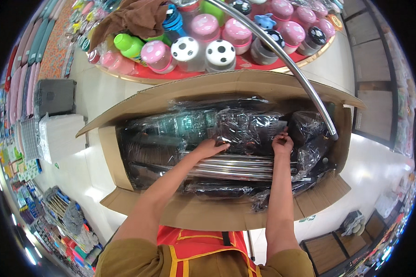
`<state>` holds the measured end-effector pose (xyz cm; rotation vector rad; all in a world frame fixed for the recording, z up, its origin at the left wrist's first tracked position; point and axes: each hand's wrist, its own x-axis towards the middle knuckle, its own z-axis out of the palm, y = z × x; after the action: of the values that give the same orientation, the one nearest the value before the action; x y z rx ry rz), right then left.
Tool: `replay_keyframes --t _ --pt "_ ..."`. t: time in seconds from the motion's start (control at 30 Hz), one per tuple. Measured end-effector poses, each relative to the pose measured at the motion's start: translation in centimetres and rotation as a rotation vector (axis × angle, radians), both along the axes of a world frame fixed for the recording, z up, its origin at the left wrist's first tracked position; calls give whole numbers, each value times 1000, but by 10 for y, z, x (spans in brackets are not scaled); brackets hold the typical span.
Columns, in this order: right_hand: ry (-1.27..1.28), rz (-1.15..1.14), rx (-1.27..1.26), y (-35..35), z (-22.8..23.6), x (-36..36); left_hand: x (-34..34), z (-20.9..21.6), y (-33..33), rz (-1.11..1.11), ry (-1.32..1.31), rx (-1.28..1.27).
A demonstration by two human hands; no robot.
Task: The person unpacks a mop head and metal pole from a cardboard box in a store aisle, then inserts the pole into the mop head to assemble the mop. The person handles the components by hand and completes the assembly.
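one open cardboard box (pixel 226 214), two bare hands, left hand (pixel 210 148) and right hand (pixel 282 143), one curved chrome tube (pixel 289 62), several plastic-wrapped bundles (pixel 245 127).

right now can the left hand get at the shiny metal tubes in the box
Probably yes: the left hand rests on the wrapped black bundle right above the metal tubes, with only clear plastic wrap over them.

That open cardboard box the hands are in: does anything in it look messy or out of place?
Nothing looks damaged or spilled. The cardboard box is packed with dark items in crinkled clear plastic wrap and shiny metal bars. The left hand rests on the wrap; the right hand pinches it. The wrap is only rumpled.
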<state>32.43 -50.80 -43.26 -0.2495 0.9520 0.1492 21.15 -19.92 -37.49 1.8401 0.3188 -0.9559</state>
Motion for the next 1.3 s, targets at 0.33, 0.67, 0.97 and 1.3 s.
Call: replay_keyframes --t 0.33,0.67,0.97,1.3 --pt "190 332 -550 26 25 1 -14 -35 -4 -96 -27 209" --pt "-349 1087 -1280 53 49 -11 -6 -23 1 358 -117 -27" --pt "-258 987 -1330 56 74 -28 -11 -43 -9 217 -143 -1" --pt "-334 977 -1363 36 74 -7 10 -40 -30 154 51 -131"
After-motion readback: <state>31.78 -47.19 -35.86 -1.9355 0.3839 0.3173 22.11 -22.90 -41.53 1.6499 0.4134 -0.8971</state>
